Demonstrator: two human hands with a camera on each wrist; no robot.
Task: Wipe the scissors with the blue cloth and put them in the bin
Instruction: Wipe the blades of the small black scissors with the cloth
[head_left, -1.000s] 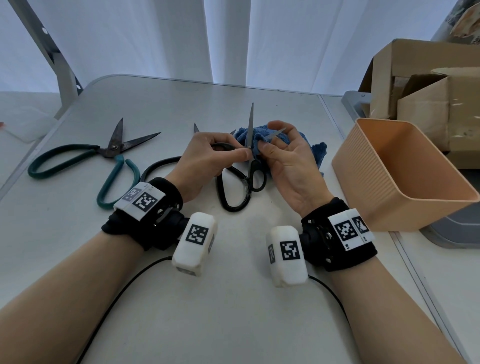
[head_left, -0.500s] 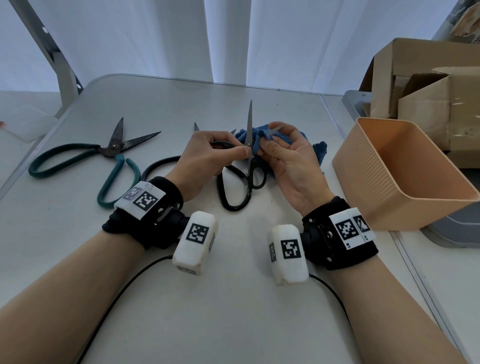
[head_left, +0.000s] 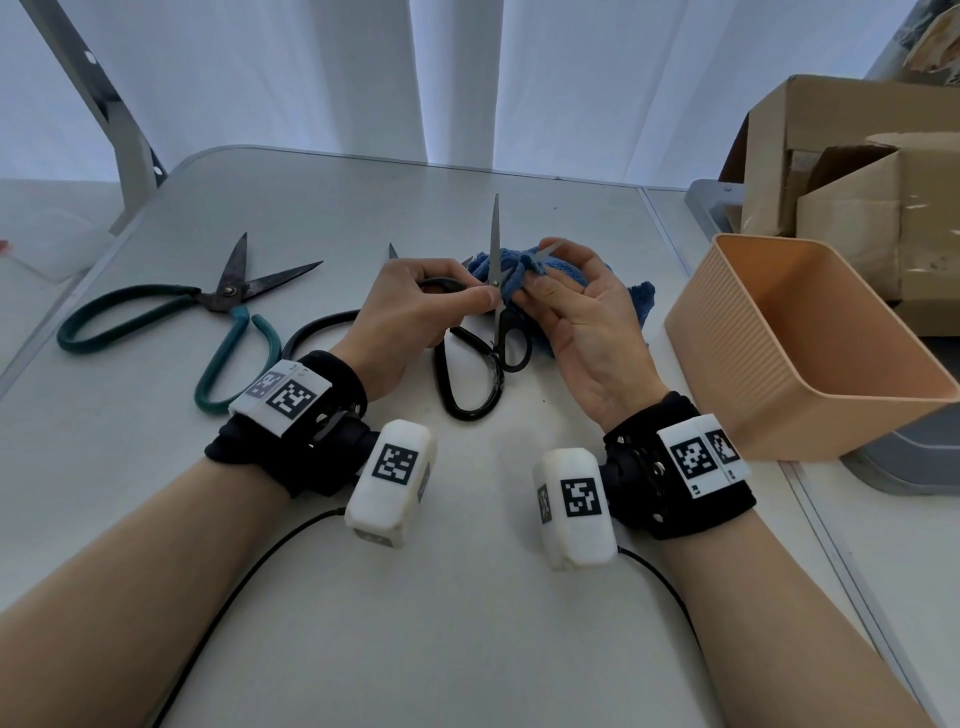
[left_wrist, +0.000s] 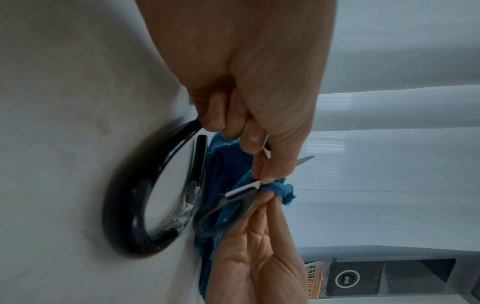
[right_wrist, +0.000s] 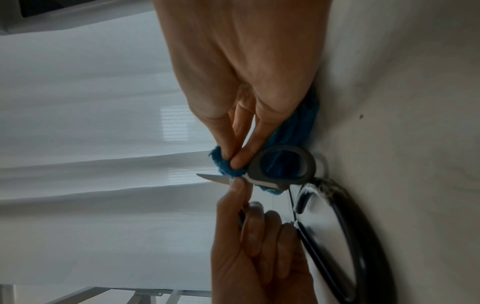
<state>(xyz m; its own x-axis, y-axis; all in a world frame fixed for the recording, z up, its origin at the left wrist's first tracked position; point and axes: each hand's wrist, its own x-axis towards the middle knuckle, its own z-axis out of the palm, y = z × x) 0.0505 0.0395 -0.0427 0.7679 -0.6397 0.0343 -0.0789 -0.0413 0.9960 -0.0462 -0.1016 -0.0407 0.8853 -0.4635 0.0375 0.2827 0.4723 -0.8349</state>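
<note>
Small scissors (head_left: 496, 270) with dark grey handles are held upright over the table, blades spread. My left hand (head_left: 480, 301) pinches them near the pivot. My right hand (head_left: 537, 280) pinches a fold of the blue cloth (head_left: 519, 265) round the right-leaning blade, whose tip sticks out past the fingers. In the left wrist view the cloth (left_wrist: 275, 188) wraps the blade just above the grey handle (left_wrist: 226, 209). The right wrist view shows the same handle (right_wrist: 283, 166) and cloth (right_wrist: 223, 164). The orange bin (head_left: 779, 374) stands to the right and looks empty.
Large black-handled scissors (head_left: 467, 389) lie on the table under my hands. Green-handled scissors (head_left: 228, 312) lie open to the left. Cardboard boxes (head_left: 857, 182) stand behind the bin. The table's right edge runs beside the bin.
The small scissors have risen slightly, their upright tip a little higher. My right fingers with the cloth have shifted a little along the slanted blade. Both wrists stay about where they were.
</note>
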